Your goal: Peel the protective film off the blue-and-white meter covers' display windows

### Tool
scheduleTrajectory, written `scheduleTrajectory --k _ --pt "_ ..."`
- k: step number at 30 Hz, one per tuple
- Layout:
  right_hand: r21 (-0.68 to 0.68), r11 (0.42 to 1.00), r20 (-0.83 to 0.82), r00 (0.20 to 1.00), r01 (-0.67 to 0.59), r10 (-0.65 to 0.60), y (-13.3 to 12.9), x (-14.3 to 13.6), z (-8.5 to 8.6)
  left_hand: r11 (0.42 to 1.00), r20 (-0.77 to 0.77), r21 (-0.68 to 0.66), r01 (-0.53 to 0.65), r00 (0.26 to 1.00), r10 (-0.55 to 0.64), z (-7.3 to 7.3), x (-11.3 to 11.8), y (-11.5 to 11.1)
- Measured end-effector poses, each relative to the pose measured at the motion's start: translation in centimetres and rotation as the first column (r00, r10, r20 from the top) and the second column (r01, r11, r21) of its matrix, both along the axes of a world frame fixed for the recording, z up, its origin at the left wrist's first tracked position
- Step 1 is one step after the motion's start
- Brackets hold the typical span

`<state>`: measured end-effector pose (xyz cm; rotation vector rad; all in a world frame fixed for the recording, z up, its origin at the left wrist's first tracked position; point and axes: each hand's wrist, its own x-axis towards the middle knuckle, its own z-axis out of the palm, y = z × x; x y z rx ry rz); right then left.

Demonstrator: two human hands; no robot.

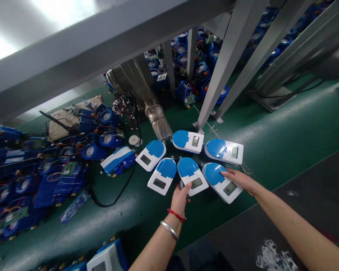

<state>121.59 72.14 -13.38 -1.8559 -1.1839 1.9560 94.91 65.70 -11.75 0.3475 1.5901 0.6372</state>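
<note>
Several white-and-blue water meters with small grey displays lie in two rows on the green bench. My left hand (pixel 181 196), with a red cord and a silver bangle at the wrist, grips the lower edge of the front middle meter (pixel 188 167); the thumb lies beside its display. My right hand (pixel 241 180) holds the front right meter (pixel 214 174) by its right side, thumb on top and fingers partly hidden. Left of these two is another meter (pixel 167 168). Behind them sit a back left meter (pixel 156 148), a back middle meter (pixel 181 139) and a back right meter (pixel 215 148).
A meter lies on its side (pixel 119 160) at the left, near a black cable (pixel 121 199). Opened blue meter bodies (pixel 92 150) with wires crowd the left. Metal legs (pixel 214 86) stand behind the rows, below a metal beam (pixel 101 41). White straps (pixel 274 258) lie lower right.
</note>
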Motion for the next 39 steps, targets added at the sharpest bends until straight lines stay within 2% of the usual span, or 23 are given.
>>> scheduleTrajectory --k 3,6,9,11,13,14,16,19,22,24,27,29,32,35,37,39 --pt "0.082 0.985 0.121 0.982 -0.154 0.143 -0.2 0.0 0.6 1.000 0.001 0.017 0.007 1.000 -0.007 0.0 -0.4 -0.1" --pt "0.289 0.908 0.369 0.911 -0.303 0.186 -1.0 -0.3 3.3 1.000 0.033 0.001 0.007 0.999 -0.007 -0.2 -0.9 -0.1" --pt "0.502 0.753 0.509 0.849 -0.425 0.140 0.2 -2.4 7.1 1.000 0.072 0.006 0.008 0.997 -0.008 -0.4 -1.3 0.0" --pt "0.612 0.603 0.538 0.828 -0.512 0.157 3.0 -5.2 8.8 1.000 0.076 0.017 0.017 0.997 -0.019 -0.3 -1.4 -0.1" --pt "0.683 0.435 0.580 0.797 -0.587 0.166 6.8 -8.7 8.9 0.999 0.057 0.024 0.040 0.998 -0.041 0.0 -1.6 -0.5" --pt "0.692 0.374 0.608 0.778 -0.618 0.160 8.6 -10.3 8.4 0.998 0.037 0.024 0.055 0.998 -0.056 0.3 -1.8 -0.9" --pt "0.671 0.308 0.663 0.732 -0.674 0.159 11.7 -13.0 6.8 0.995 -0.012 0.032 0.097 0.995 -0.097 1.4 -2.8 -2.1" --pt "0.628 0.280 0.707 0.683 -0.726 0.185 14.0 -14.6 4.2 0.989 -0.047 0.070 0.128 0.991 -0.125 4.0 -6.0 -4.4" --pt "0.640 0.254 0.702 0.687 -0.725 0.188 14.5 -14.3 2.4 0.984 0.050 0.175 0.029 0.998 -0.038 7.3 -10.6 -5.9" --pt "0.646 0.230 0.707 0.684 -0.728 0.179 14.7 -13.8 1.7 0.961 0.159 0.273 -0.047 0.987 0.003 9.2 -13.9 -6.1" --pt "0.635 0.202 0.734 0.664 -0.746 0.144 14.4 -14.1 2.1 0.908 0.283 0.406 -0.106 0.959 -0.015 11.3 -18.0 -5.9" --pt "0.662 0.192 0.721 0.686 -0.724 0.097 13.3 -15.5 3.8 0.872 0.330 0.471 -0.131 0.943 -0.037 12.1 -19.9 -6.0" --pt "0.763 0.155 0.618 0.779 -0.627 0.108 9.6 -20.3 8.1 0.813 0.426 0.539 -0.220 0.904 -0.039 12.6 -21.6 -6.7" --pt "0.839 0.146 0.462 0.828 -0.524 0.316 4.6 -27.7 11.6 0.749 0.564 0.545 -0.376 0.826 0.004 12.7 -22.8 -8.0" --pt "0.859 0.149 0.386 0.811 -0.490 0.440 2.0 -33.5 11.8 0.711 0.636 0.519 -0.473 0.770 0.048 12.7 -23.7 -8.8" --pt "0.863 0.164 0.361 0.810 -0.478 0.462 0.5 -39.6 10.6 0.679 0.691 0.484 -0.552 0.717 0.090 12.8 -25.0 -9.7"
